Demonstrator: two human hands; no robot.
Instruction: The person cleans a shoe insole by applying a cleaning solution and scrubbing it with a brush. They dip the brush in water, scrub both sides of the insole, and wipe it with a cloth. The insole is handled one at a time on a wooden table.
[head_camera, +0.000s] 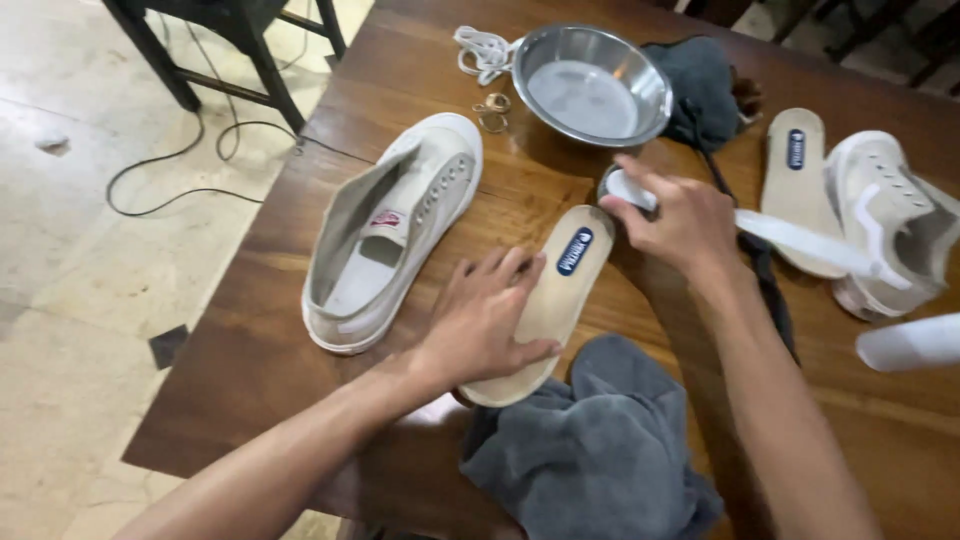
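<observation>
Far out to the left of the left hand, on the pale floor (70, 230): a black cable (160, 165) looping past dark chair legs (255, 55). Just left of the left hand, on the wooden table (300, 380): a white unlaced sneaker (390, 235), upright, tongue pulled open.

Left hand (485, 325) flat and spread, fingers apart, pressing down on the near half of a tan insole (550, 300) with a dark blue oval label. Under the insole's near end and below both wrists: a crumpled grey cloth (600, 450).

Beyond the left hand, toward the far edge: white laces (480, 50), small metal rings (492, 110), a steel bowl (590, 85), apparently with water in it, and a second dark grey cloth (705, 85).

Right hand (680, 220) closed around a small white object (628, 187), possibly a brush head, at the far tip of the insole; exact kind hard to tell. To the right of that hand: a dark strap (765, 270), a second tan insole (795, 180), a white strip (810, 240) across it, then a second white sneaker (890, 225) lying tilted. Nearest the right edge: a white rounded object (910, 345), cut off by the frame.
</observation>
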